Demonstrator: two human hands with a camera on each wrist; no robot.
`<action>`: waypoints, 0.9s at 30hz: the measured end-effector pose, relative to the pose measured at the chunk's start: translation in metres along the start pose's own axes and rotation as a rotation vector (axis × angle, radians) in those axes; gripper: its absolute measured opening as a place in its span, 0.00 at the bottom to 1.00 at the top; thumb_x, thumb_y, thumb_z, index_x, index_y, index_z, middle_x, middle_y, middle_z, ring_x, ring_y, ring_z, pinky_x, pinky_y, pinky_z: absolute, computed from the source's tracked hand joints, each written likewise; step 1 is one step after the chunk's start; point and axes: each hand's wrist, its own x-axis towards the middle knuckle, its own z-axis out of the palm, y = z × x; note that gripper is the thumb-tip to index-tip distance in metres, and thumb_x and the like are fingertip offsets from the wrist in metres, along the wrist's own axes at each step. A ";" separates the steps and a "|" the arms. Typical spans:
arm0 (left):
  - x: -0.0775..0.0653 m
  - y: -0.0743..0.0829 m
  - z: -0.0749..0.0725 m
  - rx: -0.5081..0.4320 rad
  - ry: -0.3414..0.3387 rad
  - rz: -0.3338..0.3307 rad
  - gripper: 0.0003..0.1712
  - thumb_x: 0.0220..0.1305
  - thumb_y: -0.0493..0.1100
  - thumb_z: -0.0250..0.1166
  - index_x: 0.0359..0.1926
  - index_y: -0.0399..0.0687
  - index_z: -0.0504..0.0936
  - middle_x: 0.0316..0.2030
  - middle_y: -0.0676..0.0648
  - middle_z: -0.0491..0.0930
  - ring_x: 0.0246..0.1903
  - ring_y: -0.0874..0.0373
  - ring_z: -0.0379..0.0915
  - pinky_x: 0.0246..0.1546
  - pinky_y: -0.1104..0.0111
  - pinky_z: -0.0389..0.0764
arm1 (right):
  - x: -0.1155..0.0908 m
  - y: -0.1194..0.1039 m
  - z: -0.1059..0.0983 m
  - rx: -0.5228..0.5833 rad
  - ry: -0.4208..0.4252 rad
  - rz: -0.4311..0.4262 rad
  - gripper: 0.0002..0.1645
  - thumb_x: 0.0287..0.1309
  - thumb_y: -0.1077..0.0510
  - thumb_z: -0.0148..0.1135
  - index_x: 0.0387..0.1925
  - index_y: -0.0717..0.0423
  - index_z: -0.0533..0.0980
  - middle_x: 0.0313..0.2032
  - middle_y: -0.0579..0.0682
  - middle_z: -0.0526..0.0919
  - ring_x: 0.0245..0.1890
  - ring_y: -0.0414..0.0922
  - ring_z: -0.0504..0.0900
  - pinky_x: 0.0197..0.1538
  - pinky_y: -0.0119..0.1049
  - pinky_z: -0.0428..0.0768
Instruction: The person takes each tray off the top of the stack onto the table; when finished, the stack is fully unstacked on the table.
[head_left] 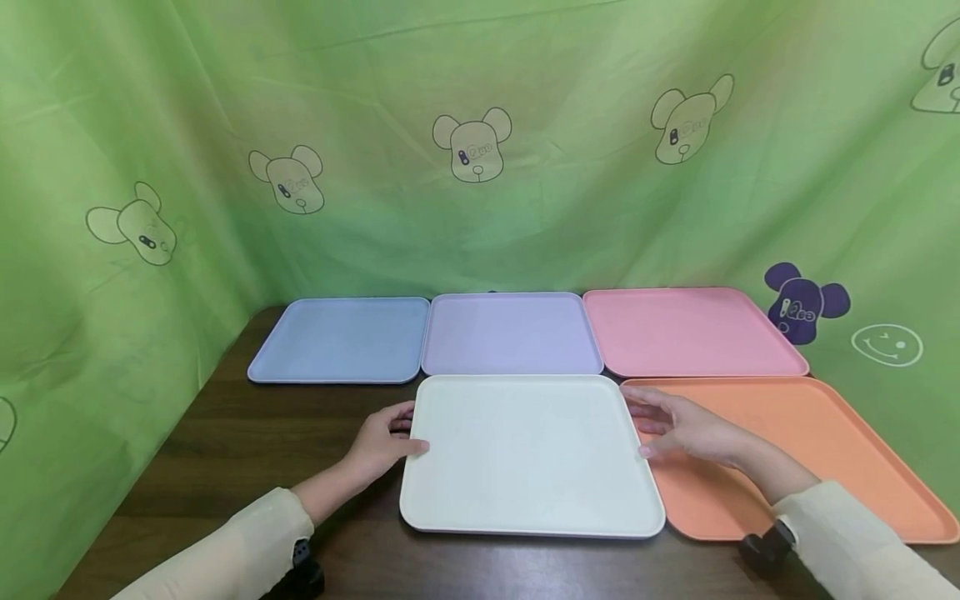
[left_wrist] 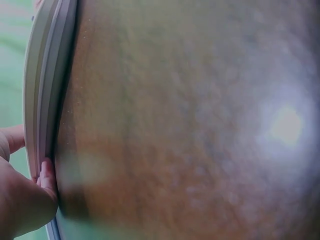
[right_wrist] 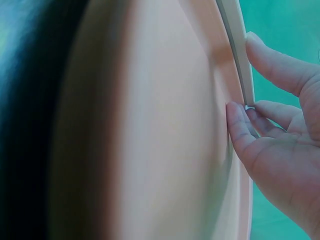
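Note:
A white rectangular tray point(head_left: 528, 454) lies flat at the front middle of the table, between both hands. My left hand point(head_left: 385, 442) grips its left edge, with the thumb over the rim and the fingers at the side. Beneath it, the left wrist view shows a second, greyish rim point(left_wrist: 52, 80) stacked close. My right hand point(head_left: 686, 427) holds the right edge, the thumb point(right_wrist: 272, 62) against the white rim and the fingers low at the side. Those fingers hang over the orange tray point(head_left: 795, 450), which lies directly to the right.
Blue point(head_left: 348, 340), lavender point(head_left: 513, 333) and pink point(head_left: 690, 332) trays form a row behind, edge to edge. The dark wooden table point(head_left: 225, 467) shows at left and front. A green curtain point(head_left: 480, 233) with printed bear heads hangs behind and along the left side.

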 end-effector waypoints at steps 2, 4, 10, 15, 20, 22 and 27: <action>0.000 0.001 -0.001 -0.014 -0.006 -0.002 0.37 0.47 0.27 0.73 0.61 0.28 0.71 0.47 0.39 0.77 0.46 0.46 0.75 0.43 0.59 0.79 | 0.000 -0.001 0.000 0.003 0.000 0.000 0.60 0.49 0.64 0.72 0.72 0.74 0.42 0.66 0.79 0.53 0.64 0.72 0.60 0.57 0.35 0.74; -0.001 0.002 -0.001 -0.034 -0.011 -0.007 0.37 0.47 0.26 0.72 0.61 0.28 0.71 0.47 0.39 0.77 0.46 0.46 0.75 0.43 0.59 0.80 | 0.000 0.000 0.000 0.001 0.003 0.008 0.60 0.49 0.64 0.72 0.72 0.73 0.42 0.66 0.78 0.53 0.64 0.72 0.60 0.57 0.34 0.74; -0.001 0.002 -0.003 -0.067 -0.038 -0.018 0.36 0.47 0.24 0.68 0.61 0.27 0.71 0.47 0.38 0.78 0.46 0.46 0.74 0.42 0.62 0.80 | 0.000 0.000 0.000 0.002 0.007 0.021 0.61 0.49 0.63 0.73 0.72 0.73 0.43 0.67 0.78 0.53 0.64 0.72 0.59 0.57 0.35 0.74; -0.001 0.002 -0.005 -0.048 -0.040 -0.018 0.36 0.48 0.24 0.66 0.62 0.28 0.71 0.49 0.37 0.77 0.47 0.45 0.73 0.42 0.63 0.79 | 0.000 -0.001 0.001 -0.005 0.011 0.032 0.60 0.49 0.63 0.73 0.72 0.72 0.43 0.67 0.78 0.53 0.64 0.72 0.59 0.57 0.37 0.74; -0.001 0.003 -0.005 -0.048 -0.025 -0.024 0.36 0.47 0.24 0.65 0.62 0.30 0.72 0.49 0.40 0.78 0.47 0.47 0.72 0.40 0.63 0.79 | 0.000 -0.002 0.002 -0.005 0.015 0.034 0.60 0.49 0.63 0.73 0.73 0.72 0.44 0.67 0.77 0.52 0.64 0.72 0.59 0.57 0.38 0.74; -0.001 0.004 -0.005 -0.051 -0.023 -0.021 0.37 0.46 0.24 0.65 0.62 0.30 0.72 0.48 0.40 0.78 0.46 0.48 0.73 0.39 0.64 0.78 | 0.000 -0.002 0.002 -0.004 0.015 0.033 0.60 0.49 0.63 0.73 0.73 0.71 0.44 0.67 0.77 0.52 0.64 0.72 0.59 0.57 0.38 0.74; -0.001 0.009 -0.007 -0.058 -0.024 -0.014 0.37 0.46 0.24 0.64 0.63 0.31 0.72 0.47 0.41 0.78 0.45 0.49 0.72 0.38 0.64 0.78 | 0.000 -0.003 0.003 0.000 0.018 0.040 0.60 0.49 0.63 0.72 0.73 0.71 0.44 0.68 0.77 0.52 0.65 0.71 0.59 0.57 0.37 0.74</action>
